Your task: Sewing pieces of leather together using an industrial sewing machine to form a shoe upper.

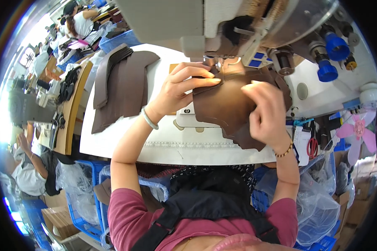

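Note:
Under the head of a sewing machine [163, 25] lies a brown leather-like panel [222, 104], spread over the machine bed. My left hand [182, 85] pinches a small dark brown strip [207, 82] against the panel's upper left edge, close by the needle area. My right hand [269, 115] is curled above the right part of the panel, its fingertips blurred by motion; whatever they may hold is hidden. To the left, a stack of brown cut pieces [127, 83] rests on the white table [171, 150].
Blue-knobbed thread tensioners [337, 48] hang at the upper right. Red-handled scissors [312, 147] and a pink fan [357, 130] are at the right edge. Blue crates [84, 201] with plastic bags stand below the table. Two other people [77, 23] sit at the left.

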